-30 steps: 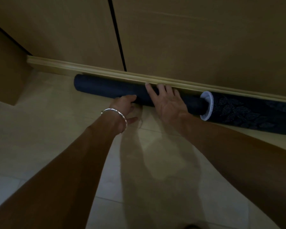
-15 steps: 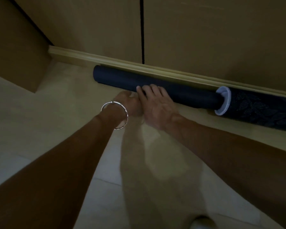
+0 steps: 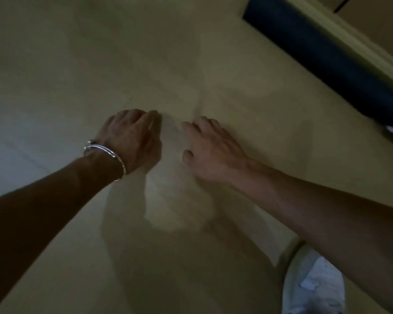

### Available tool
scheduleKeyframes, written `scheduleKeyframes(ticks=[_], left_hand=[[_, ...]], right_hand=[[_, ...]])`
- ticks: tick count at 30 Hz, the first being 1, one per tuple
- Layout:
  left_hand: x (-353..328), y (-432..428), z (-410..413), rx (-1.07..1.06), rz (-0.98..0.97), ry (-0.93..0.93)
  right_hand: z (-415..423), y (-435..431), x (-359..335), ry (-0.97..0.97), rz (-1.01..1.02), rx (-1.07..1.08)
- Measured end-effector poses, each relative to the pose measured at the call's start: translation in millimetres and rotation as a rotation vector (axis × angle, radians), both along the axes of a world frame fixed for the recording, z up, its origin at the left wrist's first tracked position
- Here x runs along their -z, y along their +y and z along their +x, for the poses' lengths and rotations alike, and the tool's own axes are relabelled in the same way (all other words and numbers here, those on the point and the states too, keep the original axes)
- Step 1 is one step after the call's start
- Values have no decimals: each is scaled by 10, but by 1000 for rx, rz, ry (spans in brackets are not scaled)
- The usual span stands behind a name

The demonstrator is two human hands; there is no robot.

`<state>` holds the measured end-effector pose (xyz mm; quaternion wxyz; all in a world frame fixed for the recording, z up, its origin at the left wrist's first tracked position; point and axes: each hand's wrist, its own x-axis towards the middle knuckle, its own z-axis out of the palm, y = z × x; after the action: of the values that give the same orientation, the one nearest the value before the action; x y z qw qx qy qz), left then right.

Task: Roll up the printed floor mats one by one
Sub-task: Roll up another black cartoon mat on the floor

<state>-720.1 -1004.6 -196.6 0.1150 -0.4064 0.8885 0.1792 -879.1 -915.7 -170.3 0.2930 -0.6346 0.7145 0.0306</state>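
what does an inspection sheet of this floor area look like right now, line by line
surface: pale floor, smooth, with shadows under the arms
job's things: dark rolled mat lies along the baseboard, apart from both hands
clutter: nothing seen
hands: left hand and right hand are low over the floor, fingers relaxed, holding nothing; whether they touch the floor is unclear; bracelet on the left wrist
cables: nothing seen
surroundings: brown wall panel above the baseboard; white shoe at lower right; dim light, blurred picture
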Motion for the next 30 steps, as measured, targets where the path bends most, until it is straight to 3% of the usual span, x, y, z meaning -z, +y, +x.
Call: scheduleKeyframes(ticks=[5, 7, 10, 14, 18, 22, 30], left_hand=[[-379, 413, 981, -143, 109, -46], [-672, 695, 1396, -191, 139, -81], [-1286, 799, 1848, -246, 156, -118], [-2403, 321, 1830, -271, 54, -131], [-3920, -417, 1352, -223, -96, 19], [-5721, -1001, 950, -206, -211, -2], [-9233, -1157, 753, -408, -296, 81]], right_hand=[[970, 43, -245, -106, 77, 80], [1420, 193, -463, -146, 184, 3], [1842, 322, -1011, -196, 286, -125], [1730, -70, -2140, -173, 237, -169], [1190, -857, -3667, -109, 144, -127], [799, -1459, -5323, -119, 9, -103], [615, -1976, -8510, -94, -202, -367]])
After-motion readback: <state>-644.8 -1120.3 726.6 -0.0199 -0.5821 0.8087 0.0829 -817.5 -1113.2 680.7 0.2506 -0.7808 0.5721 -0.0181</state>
